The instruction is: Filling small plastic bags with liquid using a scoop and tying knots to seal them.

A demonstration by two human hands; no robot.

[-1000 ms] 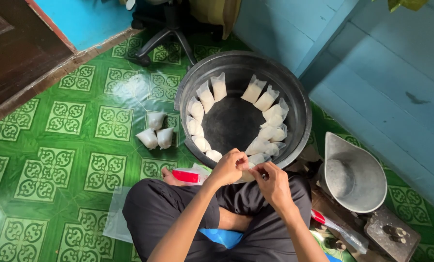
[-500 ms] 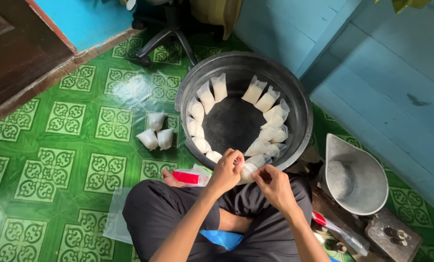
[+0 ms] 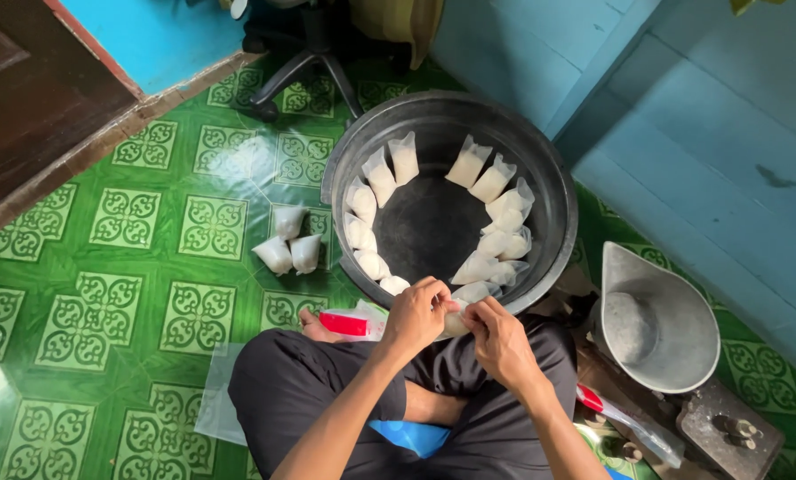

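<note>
My left hand [image 3: 418, 313] and right hand [image 3: 496, 336] meet over my lap, both grips pinched on one small bag [image 3: 456, 322] of white filling. The bag lies between the two hands, its long axis running roughly from 9 to 3 o'clock, so each hand has one end; most of it is hidden under my fingers, and I cannot tell which end is the neck. Neither hand is nearer than the other: both are touching it.

Straight ahead at 12 o'clock, just past my knuckles, sits the black tub [image 3: 558, 191]. Filled bags [image 3: 378, 173] lean against its wall all round, necks up, with the middle of the tub bare. The nearest of them rest at the rim right in front of my hands, so the bag I hold is just beside the tub's near edge.

At 10 o'clock, on the green tiled floor [image 3: 131, 293], three more bags [image 3: 289, 249] stand in a cluster, apart from the tub. At 9 o'clock, close by my left knee, lies a red packet [image 3: 344, 324] on clear plastic. At 3 o'clock a grey scale pan [image 3: 660, 324] sits on its stand.
</note>
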